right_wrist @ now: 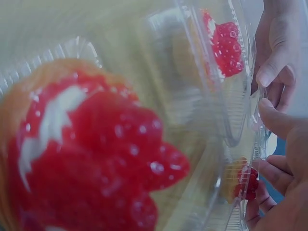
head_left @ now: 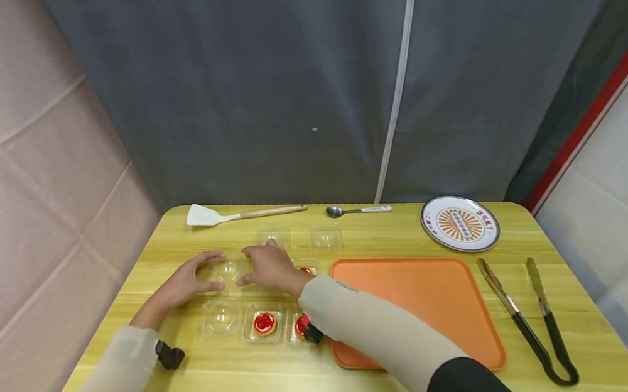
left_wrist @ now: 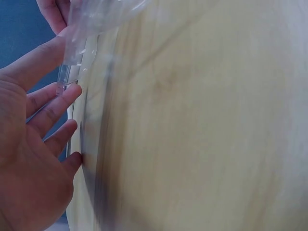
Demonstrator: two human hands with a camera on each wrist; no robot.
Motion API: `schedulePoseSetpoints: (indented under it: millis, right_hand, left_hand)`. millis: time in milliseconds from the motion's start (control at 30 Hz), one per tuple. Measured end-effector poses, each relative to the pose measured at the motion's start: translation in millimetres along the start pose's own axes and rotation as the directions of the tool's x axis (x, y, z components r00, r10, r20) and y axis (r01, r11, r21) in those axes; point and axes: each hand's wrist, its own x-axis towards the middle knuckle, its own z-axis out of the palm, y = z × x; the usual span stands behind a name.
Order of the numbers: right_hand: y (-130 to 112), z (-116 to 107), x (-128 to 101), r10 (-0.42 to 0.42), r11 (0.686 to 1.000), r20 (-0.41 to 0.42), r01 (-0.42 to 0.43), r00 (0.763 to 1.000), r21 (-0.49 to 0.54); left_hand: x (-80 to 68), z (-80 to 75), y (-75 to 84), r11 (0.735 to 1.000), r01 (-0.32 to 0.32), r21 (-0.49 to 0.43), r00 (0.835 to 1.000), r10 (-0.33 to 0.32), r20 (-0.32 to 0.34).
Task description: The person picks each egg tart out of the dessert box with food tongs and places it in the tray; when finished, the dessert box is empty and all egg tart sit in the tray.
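Note:
Between my two hands is a clear plastic box (head_left: 231, 269), over the left part of the table. My left hand (head_left: 187, 280) pinches its edge, thumb on one side and fingers on the other, as the left wrist view shows on the clear plastic (left_wrist: 84, 41). From the opposite side my right hand (head_left: 271, 267) holds it by thumb and fingertips. A tart with red topping (head_left: 265, 324) sits in a clear box nearer to me. Another red tart (head_left: 302, 326) lies partly under my right forearm, and a third (head_left: 306, 270) shows behind my right wrist.
More clear plastic boxes (head_left: 221, 317) stand around. An orange tray (head_left: 414, 293) lies right of them, partly under my right sleeve. Beyond are a white spatula (head_left: 202, 215), a spoon (head_left: 335, 211) and a patterned plate (head_left: 460, 224). Black-handled tongs (head_left: 522, 324) lie far right.

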Motion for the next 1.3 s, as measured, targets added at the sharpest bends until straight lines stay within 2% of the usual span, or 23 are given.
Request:
schedulePoseSetpoints:
  millis: [267, 767, 900, 1067, 1300]
  right_hand:
    - [0.3, 3.8, 1.5, 0.01, 0.999, -0.002, -0.01, 1.0, -0.053]
    - [6.0, -7.9, -4.4, -0.034, 0.999, -0.013, 0.034, 0.999, 0.039]
    - [11.3, -15.7, -11.8, -0.07, 0.996, -0.03, 0.072, 0.997, 0.057]
    - [21.9, -26.8, -26.4, -0.107, 0.99, -0.046, 0.111, 0.993, 0.09]
    - [41.6, -40.2, -53.3, -0.112, 0.982, -0.059, 0.119, 0.992, 0.146]
  left_hand:
    - [-0.8, 1.6, -2.1, 1.0, 0.002, 0.011, 1.0, -0.002, 0.006]
    - [-2.5, -1.2, -0.1, 1.0, 0.012, 0.014, 1.0, -0.012, 0.004]
    - [-3.0, -3.3, 8.7, 0.997, 0.011, 0.08, 1.0, -0.009, -0.024]
    - [1.1, 0.5, 29.1, 0.986, 0.001, 0.167, 0.998, 0.009, -0.06]
    - [15.4, 23.3, 48.9, 0.974, -0.048, 0.223, 0.998, 0.053, -0.017]
